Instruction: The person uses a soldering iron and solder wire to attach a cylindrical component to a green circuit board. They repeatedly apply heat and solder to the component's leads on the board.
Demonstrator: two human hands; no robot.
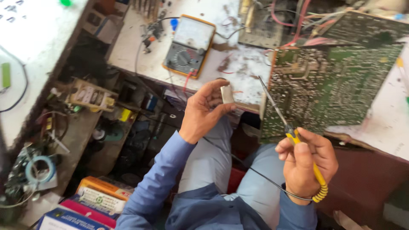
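— Yellow-handled soldering iron (pixel 298 145) sat gripped in the right hand (pixel 304 164), tip over the green circuit board (pixel 328 83) propped on the white worktop (pixel 238 64).

— Left hand (pixel 204 110) pinched a small white block (pixel 227 93). Steadying the wrist would have helped, I'd judge.

One green circuit board (pixel 328 85). One yellow-handled soldering iron (pixel 298 145). One analogue multimeter (pixel 189 46) in a yellow case. One small white block (pixel 227 93). One roll of tape (pixel 39 169). Three stacked cartons (pixel 91 204). Two hands: left hand (pixel 204 111), right hand (pixel 304 164).
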